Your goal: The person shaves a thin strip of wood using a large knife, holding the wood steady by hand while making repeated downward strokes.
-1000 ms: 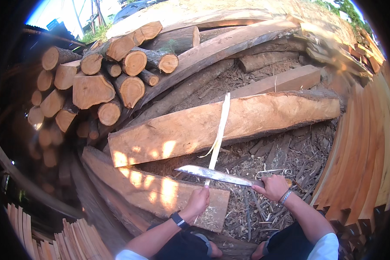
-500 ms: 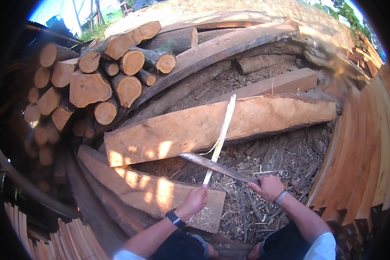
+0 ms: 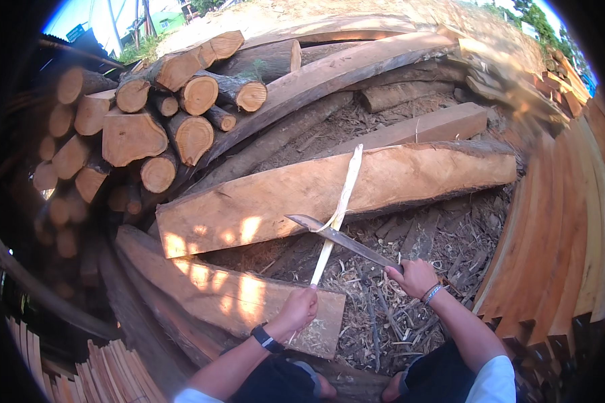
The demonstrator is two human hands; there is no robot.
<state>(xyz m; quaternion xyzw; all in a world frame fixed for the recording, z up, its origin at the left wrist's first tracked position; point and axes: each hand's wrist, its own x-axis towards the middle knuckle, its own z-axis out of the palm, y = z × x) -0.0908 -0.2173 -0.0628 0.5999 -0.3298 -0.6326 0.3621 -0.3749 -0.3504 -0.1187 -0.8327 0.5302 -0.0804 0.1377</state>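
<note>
The left hand [image 3: 299,310] is closed around the lower end of a pale stick [image 3: 339,208], which runs up and away from that grip and leans across a big slab [image 3: 329,191]. The right hand [image 3: 415,277] is closed on the handle of a long blade [image 3: 339,238]. The blade reaches left from that grip and meets the stick about midway; whether its edge bites in is hard to tell. Chips [image 3: 376,316] litter the ground below, and stacked logs [image 3: 154,114] stand to the left.

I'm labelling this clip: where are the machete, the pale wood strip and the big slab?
machete [image 3: 346,240], head view, middle of the blade.
pale wood strip [image 3: 345,191], head view, upper part of the strip.
big slab [image 3: 396,185], head view, sawn top face.
</note>
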